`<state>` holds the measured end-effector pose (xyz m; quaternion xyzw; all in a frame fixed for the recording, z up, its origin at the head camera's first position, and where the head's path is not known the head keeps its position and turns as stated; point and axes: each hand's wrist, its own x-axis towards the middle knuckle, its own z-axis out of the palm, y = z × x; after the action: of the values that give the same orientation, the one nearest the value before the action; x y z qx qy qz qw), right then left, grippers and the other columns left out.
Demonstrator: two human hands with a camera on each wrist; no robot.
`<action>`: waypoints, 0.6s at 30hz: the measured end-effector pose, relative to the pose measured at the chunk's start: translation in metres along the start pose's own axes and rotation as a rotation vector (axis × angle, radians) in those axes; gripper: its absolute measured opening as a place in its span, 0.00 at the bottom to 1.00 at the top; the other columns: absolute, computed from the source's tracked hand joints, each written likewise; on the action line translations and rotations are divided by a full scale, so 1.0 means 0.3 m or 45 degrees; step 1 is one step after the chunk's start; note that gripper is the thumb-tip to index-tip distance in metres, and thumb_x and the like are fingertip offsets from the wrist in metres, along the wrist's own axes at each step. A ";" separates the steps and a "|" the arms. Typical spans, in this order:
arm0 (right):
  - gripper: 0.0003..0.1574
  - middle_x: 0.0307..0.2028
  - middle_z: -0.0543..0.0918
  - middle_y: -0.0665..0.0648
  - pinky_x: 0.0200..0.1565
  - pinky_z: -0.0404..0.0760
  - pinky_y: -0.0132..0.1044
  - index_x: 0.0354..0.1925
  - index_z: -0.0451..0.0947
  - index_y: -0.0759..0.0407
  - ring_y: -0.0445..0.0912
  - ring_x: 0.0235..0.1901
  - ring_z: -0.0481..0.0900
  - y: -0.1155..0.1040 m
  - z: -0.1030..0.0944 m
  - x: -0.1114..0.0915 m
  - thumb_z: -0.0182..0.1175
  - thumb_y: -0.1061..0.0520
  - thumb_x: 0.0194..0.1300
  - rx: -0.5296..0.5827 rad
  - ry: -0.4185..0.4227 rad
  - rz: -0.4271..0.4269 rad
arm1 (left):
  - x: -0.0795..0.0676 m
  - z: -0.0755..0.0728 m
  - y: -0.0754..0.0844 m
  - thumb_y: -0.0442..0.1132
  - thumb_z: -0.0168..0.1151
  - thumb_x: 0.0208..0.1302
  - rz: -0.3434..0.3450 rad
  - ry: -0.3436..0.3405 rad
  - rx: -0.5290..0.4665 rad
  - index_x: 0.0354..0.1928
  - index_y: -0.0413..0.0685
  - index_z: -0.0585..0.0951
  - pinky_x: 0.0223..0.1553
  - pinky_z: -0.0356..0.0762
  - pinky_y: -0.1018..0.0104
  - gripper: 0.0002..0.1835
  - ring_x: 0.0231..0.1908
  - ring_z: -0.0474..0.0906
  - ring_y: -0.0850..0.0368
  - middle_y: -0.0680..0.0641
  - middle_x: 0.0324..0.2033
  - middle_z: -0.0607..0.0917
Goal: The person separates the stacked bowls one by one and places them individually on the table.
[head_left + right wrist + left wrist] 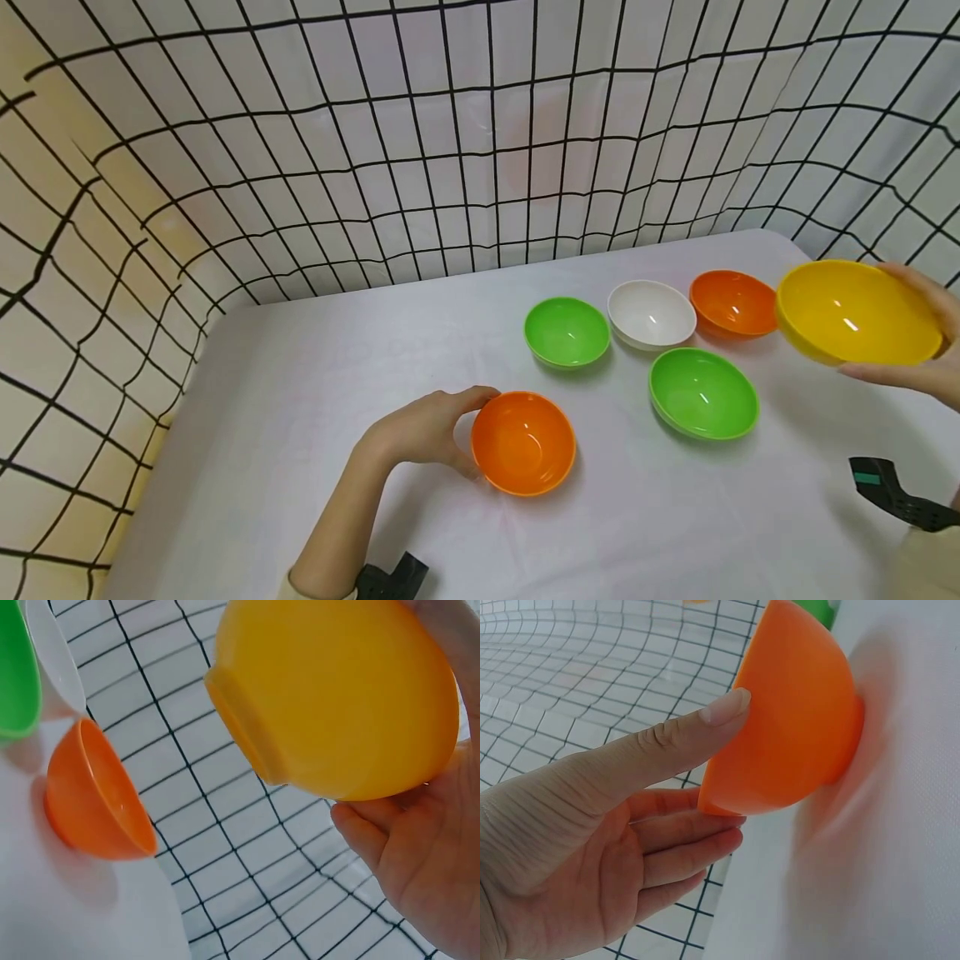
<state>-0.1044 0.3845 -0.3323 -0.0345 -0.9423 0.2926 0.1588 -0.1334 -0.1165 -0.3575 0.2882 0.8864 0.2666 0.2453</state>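
Observation:
My left hand [420, 429] grips the near orange bowl [525, 446] from its left side, spanning the edge between thumb and fingers. In the left wrist view the thumb lies against the bowl's outer wall [795, 712] and the fingers reach its rim; its foot is close over the tabletop. At the far right, my right hand [941, 371] holds a larger yellow bowl [858, 312] by its right side, raised above the table. The right wrist view shows the yellow bowl's underside [337, 697] tilted, with fingers behind and below it.
Left of the yellow bowl stand another orange bowl [733, 304], a white bowl [651, 315] and two green bowls [566, 333], all upright on the white-covered table [300, 400]. A black wire grid [491, 154] with white sheeting behind it surrounds the back and sides.

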 end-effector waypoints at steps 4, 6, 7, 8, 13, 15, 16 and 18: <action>0.61 0.62 0.55 0.76 0.41 0.53 0.05 0.72 0.39 0.44 0.23 0.36 0.49 0.062 -0.009 0.010 0.66 0.64 0.52 -0.063 -0.035 -0.025 | 0.000 0.000 -0.001 0.47 0.76 0.39 0.006 0.002 -0.010 0.65 0.62 0.64 0.57 0.67 0.54 0.46 0.59 0.68 0.59 0.59 0.58 0.74; 0.63 0.58 0.57 0.78 0.33 0.53 0.06 0.73 0.39 0.50 0.24 0.33 0.50 0.091 -0.009 0.013 0.67 0.65 0.50 -0.087 -0.069 -0.030 | 0.001 0.001 -0.001 0.47 0.76 0.39 0.007 0.002 -0.012 0.65 0.62 0.64 0.58 0.67 0.54 0.47 0.59 0.68 0.59 0.59 0.58 0.74; 0.64 0.57 0.57 0.78 0.31 0.52 0.07 0.73 0.39 0.52 0.25 0.33 0.51 0.103 -0.008 0.013 0.68 0.65 0.49 -0.081 -0.097 -0.022 | 0.001 0.001 -0.002 0.47 0.76 0.39 0.007 0.001 -0.014 0.65 0.62 0.64 0.58 0.67 0.55 0.47 0.59 0.68 0.60 0.59 0.58 0.73; 0.64 0.57 0.57 0.78 0.29 0.51 0.08 0.72 0.38 0.54 0.25 0.32 0.51 0.114 -0.005 0.013 0.68 0.65 0.49 -0.074 -0.120 -0.016 | 0.002 0.002 -0.003 0.47 0.76 0.39 0.008 0.001 -0.013 0.65 0.62 0.64 0.58 0.67 0.55 0.47 0.59 0.68 0.60 0.59 0.58 0.73; 0.66 0.59 0.52 0.79 0.27 0.51 0.13 0.72 0.34 0.56 0.27 0.33 0.50 0.168 0.018 0.013 0.69 0.60 0.51 -0.063 -0.232 0.053 | 0.003 0.003 -0.007 0.47 0.76 0.39 0.014 0.000 -0.013 0.65 0.62 0.64 0.58 0.67 0.55 0.47 0.59 0.68 0.59 0.59 0.58 0.73; 0.66 0.59 0.51 0.79 0.27 0.54 0.16 0.72 0.34 0.57 0.35 0.38 0.57 0.203 0.028 0.018 0.69 0.59 0.51 -0.078 -0.269 0.070 | 0.003 0.002 -0.007 0.47 0.76 0.39 0.015 0.001 -0.012 0.65 0.62 0.64 0.58 0.67 0.55 0.47 0.59 0.68 0.59 0.59 0.58 0.73; 0.67 0.62 0.53 0.73 0.27 0.55 0.16 0.73 0.33 0.51 0.36 0.38 0.57 0.236 0.038 0.020 0.69 0.58 0.51 -0.100 -0.267 0.080 | 0.002 0.002 -0.008 0.47 0.76 0.39 0.014 0.001 -0.011 0.65 0.62 0.64 0.58 0.67 0.55 0.47 0.59 0.68 0.59 0.59 0.58 0.73; 0.67 0.63 0.50 0.73 0.38 0.68 0.23 0.73 0.31 0.49 0.49 0.43 0.60 0.273 0.051 0.025 0.69 0.56 0.52 -0.062 -0.322 0.100 | 0.001 0.001 -0.009 0.47 0.76 0.39 0.009 0.003 -0.007 0.65 0.62 0.64 0.58 0.67 0.55 0.47 0.59 0.68 0.59 0.59 0.58 0.73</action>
<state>-0.1188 0.4453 -0.3882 -0.0381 -0.9596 0.2775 0.0261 -0.1344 -0.1179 -0.3594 0.2903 0.8849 0.2702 0.2442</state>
